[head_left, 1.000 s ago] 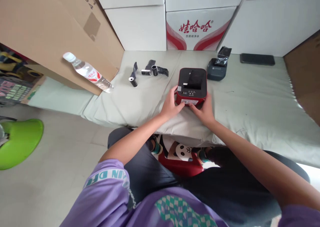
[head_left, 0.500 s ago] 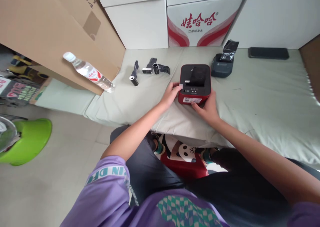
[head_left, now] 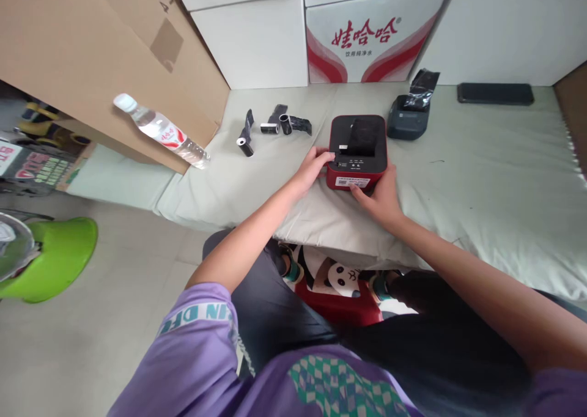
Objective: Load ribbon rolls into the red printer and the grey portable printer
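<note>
A black-topped red label printer [head_left: 346,164] rests on the pale cloth-covered surface, with a white sticker on its front. My left hand [head_left: 313,169] is closed at its left side, thumb on the top's left edge and the other fingers partly hidden. Around the front right corner wraps my right hand [head_left: 382,198], its thumb against the front face by the sticker; its other fingers are mostly out of sight. A smaller dark printer [head_left: 407,122] stands just behind on the right, with a shiny black strip [head_left: 422,89] rising from it.
Small black rolls [head_left: 245,146] with loose tails lie to the left. A water bottle [head_left: 165,132] lies slantwise by the large cardboard box [head_left: 114,56]. White cartons [head_left: 367,44] line the back. A dark phone-like slab [head_left: 495,93] lies at the back right. A green stool [head_left: 59,261] stands on the floor.
The view has shifted very slightly. My left fingers and thumb have moved a little at the printer's left edge; my right hand keeps its place.
</note>
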Action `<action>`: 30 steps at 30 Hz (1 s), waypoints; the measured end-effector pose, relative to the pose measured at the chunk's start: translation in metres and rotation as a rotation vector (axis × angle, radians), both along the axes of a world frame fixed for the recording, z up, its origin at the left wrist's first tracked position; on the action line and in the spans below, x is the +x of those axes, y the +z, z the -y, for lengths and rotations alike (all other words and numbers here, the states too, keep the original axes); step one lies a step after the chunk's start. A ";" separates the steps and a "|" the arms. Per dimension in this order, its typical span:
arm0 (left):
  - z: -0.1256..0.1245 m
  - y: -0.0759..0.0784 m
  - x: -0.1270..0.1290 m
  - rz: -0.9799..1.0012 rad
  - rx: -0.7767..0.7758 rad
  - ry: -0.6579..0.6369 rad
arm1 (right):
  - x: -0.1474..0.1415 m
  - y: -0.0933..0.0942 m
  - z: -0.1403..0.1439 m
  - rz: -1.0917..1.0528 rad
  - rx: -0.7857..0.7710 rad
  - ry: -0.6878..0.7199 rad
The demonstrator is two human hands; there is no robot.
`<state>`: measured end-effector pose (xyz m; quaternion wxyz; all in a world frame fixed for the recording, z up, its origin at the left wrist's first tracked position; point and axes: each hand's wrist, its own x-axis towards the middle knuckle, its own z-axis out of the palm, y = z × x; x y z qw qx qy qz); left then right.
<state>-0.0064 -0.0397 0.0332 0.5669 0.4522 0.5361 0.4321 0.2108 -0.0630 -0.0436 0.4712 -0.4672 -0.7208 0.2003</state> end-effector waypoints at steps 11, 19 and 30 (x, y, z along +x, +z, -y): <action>-0.004 -0.006 -0.006 0.092 -0.011 0.010 | 0.001 -0.003 0.000 0.008 -0.029 -0.012; -0.004 -0.003 -0.008 0.078 -0.031 0.003 | -0.002 0.005 0.003 -0.059 -0.063 -0.006; 0.002 0.013 -0.003 -0.014 0.037 -0.006 | 0.000 0.004 0.003 0.018 -0.032 -0.011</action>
